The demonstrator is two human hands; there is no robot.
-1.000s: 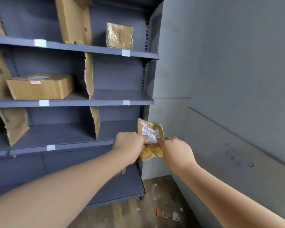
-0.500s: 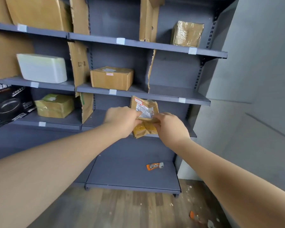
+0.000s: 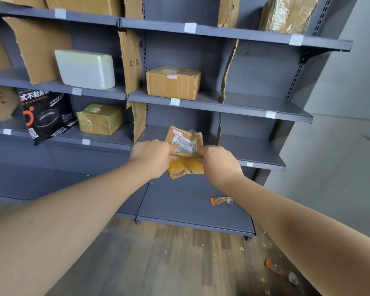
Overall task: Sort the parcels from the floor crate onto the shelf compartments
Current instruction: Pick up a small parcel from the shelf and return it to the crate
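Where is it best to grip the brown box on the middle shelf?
Probably its two short ends, reaching in from the open front: the brown box lies flat and wide, bare shelf on its right, a divider close on its left.

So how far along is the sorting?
Parcels like the white foam box and cardboard box already sit in compartments. The left hand and right hand grip a crumpled yellow mailer, not yet shelved. The crate is out of view, so what remains is unknown.
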